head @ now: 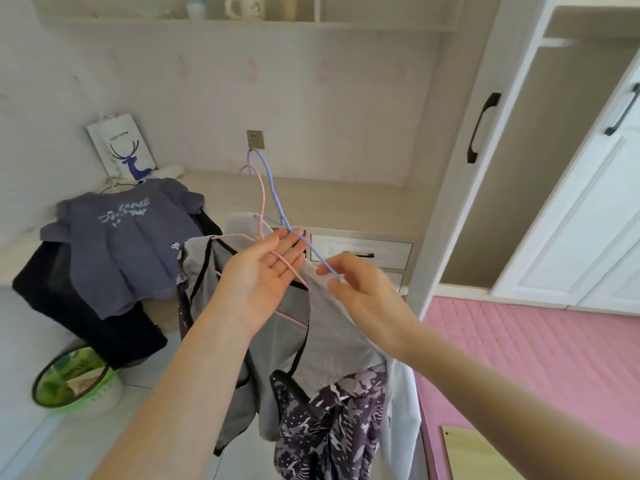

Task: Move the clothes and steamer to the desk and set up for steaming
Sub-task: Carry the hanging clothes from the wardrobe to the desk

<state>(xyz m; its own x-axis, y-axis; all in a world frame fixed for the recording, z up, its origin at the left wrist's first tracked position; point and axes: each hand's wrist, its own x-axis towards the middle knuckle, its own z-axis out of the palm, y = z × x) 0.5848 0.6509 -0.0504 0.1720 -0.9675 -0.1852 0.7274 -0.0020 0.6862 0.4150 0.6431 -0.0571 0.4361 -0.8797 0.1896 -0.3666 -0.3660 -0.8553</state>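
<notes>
The pink hanger is carried on the flat, released left hand; the blue hanger is pinched by the right hand.

**Hidden, cropped, unclear**

- Mug, upper shelf: top cut by the frame edge; neighbouring items too blurred to name.
- Paper bag: lettering too small to read.
- Black garment: mostly under the blue-grey T-shirt, type unclear.
- Green-rimmed round object: upper rim under the black garment; identity unclear.
- Pink hanger: partly behind the left hand.
- Right hand: fingertips blurred at the end of the blue hanger; pinch or touch, cannot tell.
- Patterned garment: runs off the bottom edge.
- Wooden board: only a corner in frame.
</notes>
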